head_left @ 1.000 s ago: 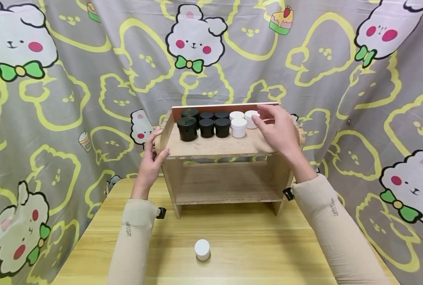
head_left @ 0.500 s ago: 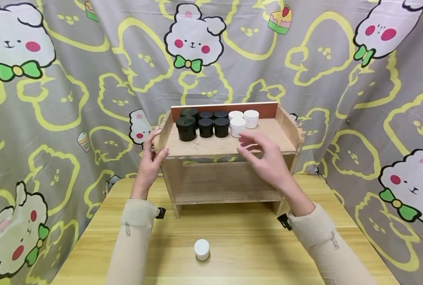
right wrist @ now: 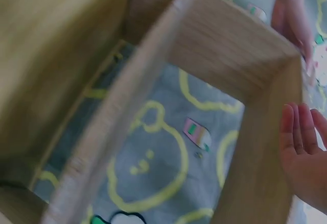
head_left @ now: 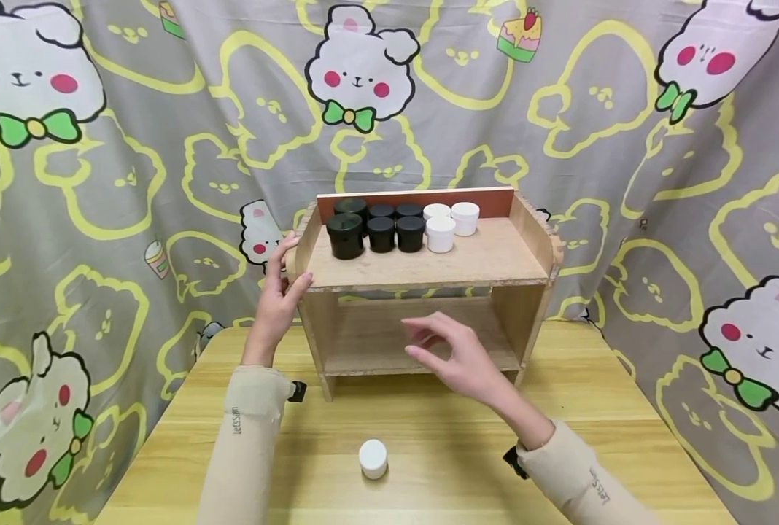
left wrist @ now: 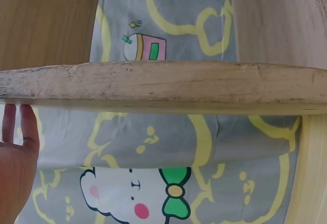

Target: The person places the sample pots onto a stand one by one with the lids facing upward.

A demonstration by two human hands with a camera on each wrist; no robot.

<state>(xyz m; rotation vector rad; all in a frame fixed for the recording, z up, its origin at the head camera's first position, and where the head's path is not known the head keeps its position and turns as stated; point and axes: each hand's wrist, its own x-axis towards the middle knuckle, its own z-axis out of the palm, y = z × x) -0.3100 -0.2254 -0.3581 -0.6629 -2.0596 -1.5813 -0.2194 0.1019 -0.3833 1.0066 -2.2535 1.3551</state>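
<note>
My left hand (head_left: 276, 302) holds the left side board of a small wooden shelf (head_left: 429, 273), thumb at the front edge and fingers along the outside. In the left wrist view, fingertips (left wrist: 23, 113) touch that board. With nothing in it, my right hand (head_left: 451, 351) hovers in front of the lower level, fingers slightly bent, thumb apart. On the shelf's top level several black jars (head_left: 381, 235) stand in two rows at the left. Three white jars (head_left: 440, 235) stand to their right. Another white jar (head_left: 373, 459) sits on the table near the front.
The shelf stands on a wood-grain table (head_left: 311, 430), towards its back edge. A grey curtain (head_left: 468, 87) with cartoon animals hangs behind and at both sides. A reddish back board (head_left: 494, 207) and raised side boards border the top level.
My right hand has left the rear right white jar and come down and forward, away from the top level. My left hand stays on the side board.
</note>
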